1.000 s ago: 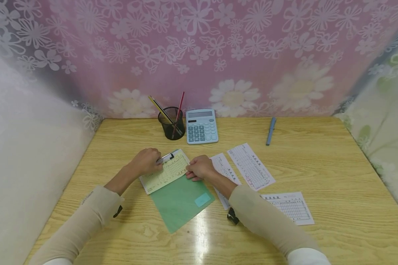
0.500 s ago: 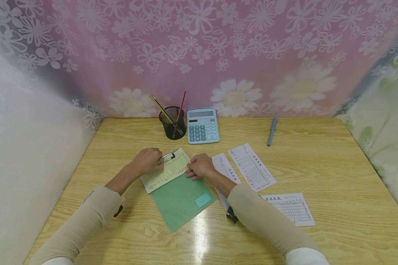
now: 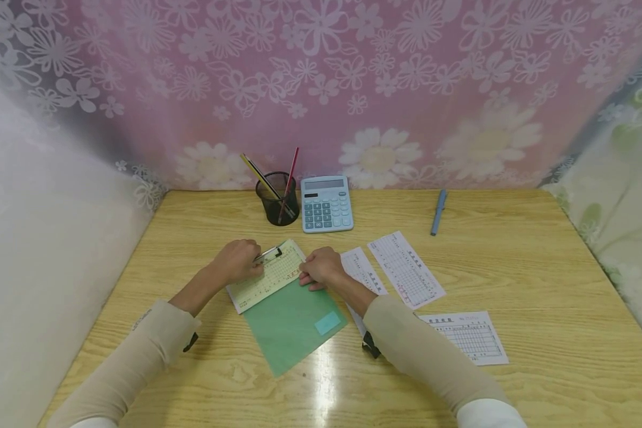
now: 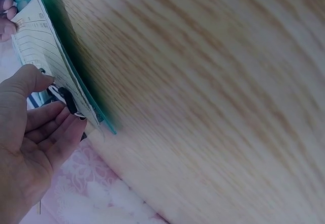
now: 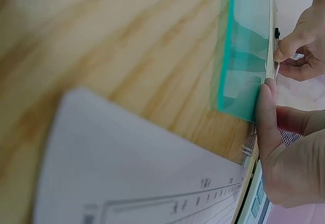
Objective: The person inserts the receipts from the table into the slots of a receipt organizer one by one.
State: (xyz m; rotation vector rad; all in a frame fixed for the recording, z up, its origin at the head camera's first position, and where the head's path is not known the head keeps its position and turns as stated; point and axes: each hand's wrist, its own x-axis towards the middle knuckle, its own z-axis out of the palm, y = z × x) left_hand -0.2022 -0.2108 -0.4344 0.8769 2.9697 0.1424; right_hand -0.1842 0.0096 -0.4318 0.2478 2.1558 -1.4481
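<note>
A pale yellow printed form (image 3: 270, 279) with a grid and red marks lies at the upper part of a green folder (image 3: 286, 333). At the folder's upper edge is a metal clip (image 3: 268, 254) with a black end. My left hand (image 3: 238, 260) grips this clip between thumb and fingers, as the left wrist view shows closer, with the clip (image 4: 67, 100) at the fingertips. My right hand (image 3: 323, 267) pinches the form's right edge between thumb and fingers. From the right wrist view, the thumb (image 5: 267, 115) lies against the stacked edge, beside the green folder (image 5: 244, 61).
White printed forms lie to the right: one (image 3: 359, 270) partly under the right forearm, one (image 3: 405, 270) beyond it, one (image 3: 468, 336) nearer. Behind stand a black mesh pen cup (image 3: 279, 208) and a blue calculator (image 3: 327, 205). A blue pen (image 3: 438, 213) lies back right.
The yellow form has shifted slightly toward the clip edge, and its red marks now show beside the right fingers. Both hands have stayed almost in place.
</note>
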